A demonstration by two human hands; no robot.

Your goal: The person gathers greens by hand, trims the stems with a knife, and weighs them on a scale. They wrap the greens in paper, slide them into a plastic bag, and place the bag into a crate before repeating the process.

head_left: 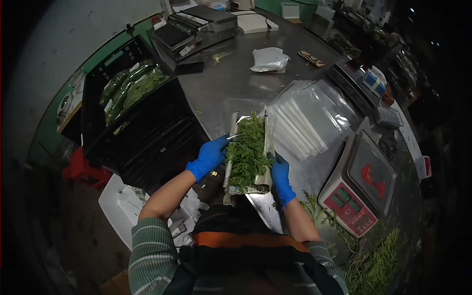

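Observation:
Leafy greens (250, 150) fill a narrow, trough-like tray (228, 172) with pale, printed-looking sides, held in front of me at the table edge. Clear plastic film glints at its far end and over the leaves. My left hand (209, 156), in a blue glove, grips the tray's left side, its fingertips by the film. On the right side, my blue-gloved right hand (281, 178) closes around the tray's edge, with some fingers hidden beneath. A fanned stack of clear plastic bags (307, 118) lies just beyond my right hand.
A black crate (147, 132) with bagged greens (132, 88) stands at left. On the metal table (221, 83) are a wrapping machine (196, 32), a phone (189, 68) and a white packet (270, 60). A scale (359, 182) sits right, loose greens (378, 260) below it.

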